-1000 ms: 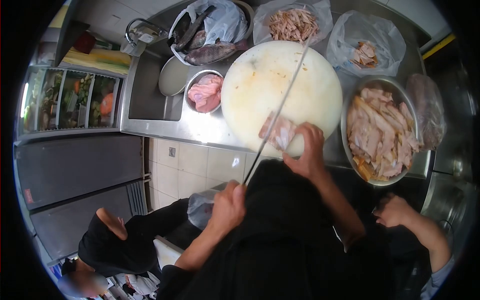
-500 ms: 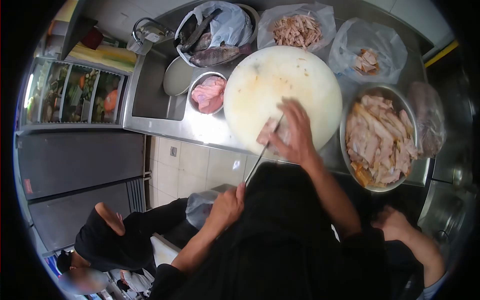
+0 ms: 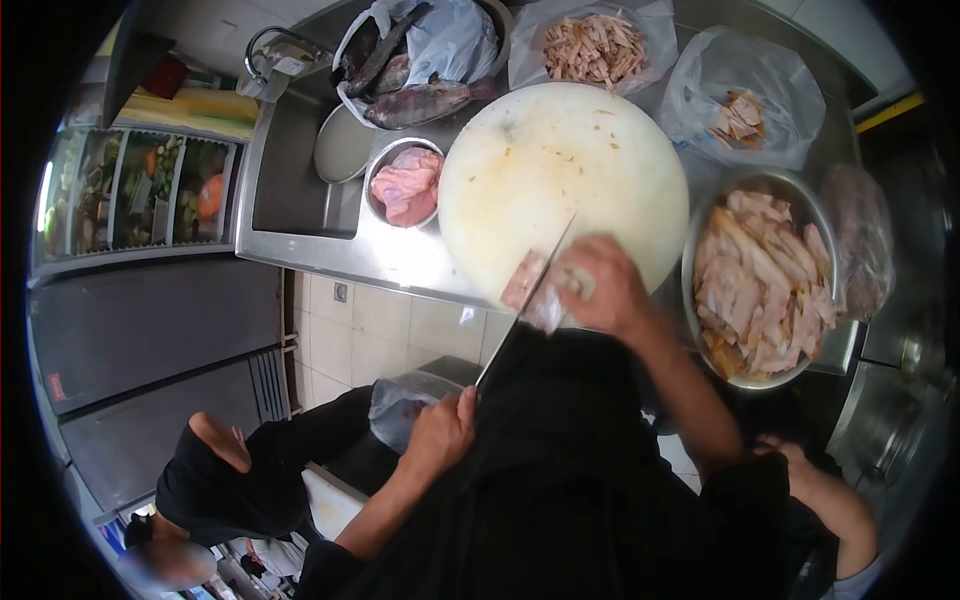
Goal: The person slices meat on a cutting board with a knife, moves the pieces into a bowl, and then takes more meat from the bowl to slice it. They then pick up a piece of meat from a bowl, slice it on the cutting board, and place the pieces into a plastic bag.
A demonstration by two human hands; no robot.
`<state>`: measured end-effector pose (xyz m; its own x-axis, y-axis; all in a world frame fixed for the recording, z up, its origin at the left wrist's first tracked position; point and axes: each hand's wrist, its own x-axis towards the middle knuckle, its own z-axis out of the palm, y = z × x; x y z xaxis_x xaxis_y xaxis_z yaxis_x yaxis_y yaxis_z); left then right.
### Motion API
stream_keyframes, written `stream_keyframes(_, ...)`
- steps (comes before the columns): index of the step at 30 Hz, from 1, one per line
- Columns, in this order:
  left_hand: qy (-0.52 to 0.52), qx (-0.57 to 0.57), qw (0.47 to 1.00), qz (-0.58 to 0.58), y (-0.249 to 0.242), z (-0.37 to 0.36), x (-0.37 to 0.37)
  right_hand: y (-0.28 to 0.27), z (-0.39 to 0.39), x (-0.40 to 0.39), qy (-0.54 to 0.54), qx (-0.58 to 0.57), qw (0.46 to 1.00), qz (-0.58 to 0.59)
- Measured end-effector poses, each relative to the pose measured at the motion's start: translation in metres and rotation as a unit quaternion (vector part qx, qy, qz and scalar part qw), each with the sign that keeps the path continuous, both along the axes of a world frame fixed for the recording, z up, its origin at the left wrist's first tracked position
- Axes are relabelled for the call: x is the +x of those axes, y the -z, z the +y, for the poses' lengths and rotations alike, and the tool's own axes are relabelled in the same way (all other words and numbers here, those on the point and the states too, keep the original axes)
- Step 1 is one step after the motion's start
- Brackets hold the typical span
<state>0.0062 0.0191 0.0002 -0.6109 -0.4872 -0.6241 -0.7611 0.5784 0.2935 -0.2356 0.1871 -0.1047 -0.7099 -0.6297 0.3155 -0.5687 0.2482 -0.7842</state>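
Note:
My left hand (image 3: 441, 432) is wrapped round the handle of a long knife (image 3: 512, 332), whose blade slants up and right over a piece of pale pink meat (image 3: 522, 279). The meat lies at the near edge of a round white cutting board (image 3: 560, 180). My right hand (image 3: 605, 287) has its fingers curled down on the meat, right of the blade. To the right stands an oval metal bowl (image 3: 688, 265) of sliced meat (image 3: 765, 285).
Behind the board are bags of meat strips (image 3: 595, 50) and small pieces (image 3: 740, 118). A bowl of pink meat (image 3: 408, 187), fish (image 3: 418, 105) and a sink (image 3: 300, 180) are left. One co-worker (image 3: 235, 475) stands lower left; another's arm (image 3: 825, 495) is lower right.
My right hand has drawn its fingers in and moved slightly down and right. The knife tip now reaches a little further up and right, and the blade crosses the meat.

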Motion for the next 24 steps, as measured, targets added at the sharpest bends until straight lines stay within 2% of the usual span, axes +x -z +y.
stream_keyframes(3, 0.020, -0.008, 1.000, -0.023, 0.007, -0.003, -0.003, 0.014, -0.002, 0.030, 0.011, -0.005, 0.998, -0.054)
stream_keyframes(9, 0.054, 0.037, 0.996, 0.066, 0.048, -0.010, -0.061, 0.019, -0.005, 0.035, 0.035, -0.015, 0.997, -0.060)
stream_keyframes(12, 0.019, 0.068, 0.994, 0.080, 0.058, -0.021, -0.063, 0.008, -0.004, 0.029, -0.014, -0.008, 0.998, -0.052)
stream_keyframes(15, -0.007, 0.030, 0.995, 0.097, 0.056, -0.030, -0.068, 0.007, -0.002, 0.024, -0.075, 0.025, 0.996, -0.033)
stream_keyframes(18, -0.037, 0.000, 0.990, 0.133, 0.042, -0.041, -0.078, 0.002, 0.004, 0.021, -0.049, 0.092, 0.994, 0.022)
stream_keyframes(21, -0.044, 0.038, 0.988, 0.146, 0.029, -0.040, -0.071, 0.017, 0.014, 0.030, 0.086, 0.117, 0.987, 0.070)
stream_keyframes(24, -0.043, 0.085, 0.987, 0.130, 0.013, -0.025, -0.053, 0.009, 0.027, 0.039, 0.078, 0.089, 0.991, 0.062)
